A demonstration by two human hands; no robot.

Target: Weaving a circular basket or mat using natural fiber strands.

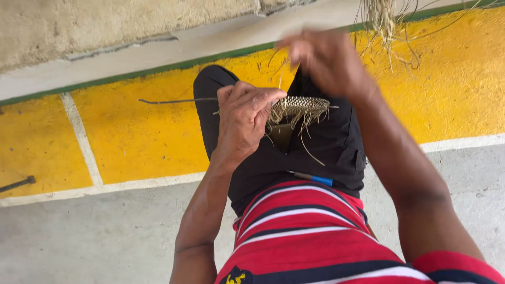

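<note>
We weave a small round pale straw disc (299, 105).

Our left hand (243, 118) pinches its edge; our right hand (326, 60), blurred above, grip unclear.

Grey concrete floor (105, 236) w/ yellow painted band (137, 137), white lines, green edge, rough wall (79, 26) behind.

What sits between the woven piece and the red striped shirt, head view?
In the head view, the black shorts fill that stretch between the woven piece and the red striped shirt, with a blue-tipped pen lying at the shirt's edge.
</note>
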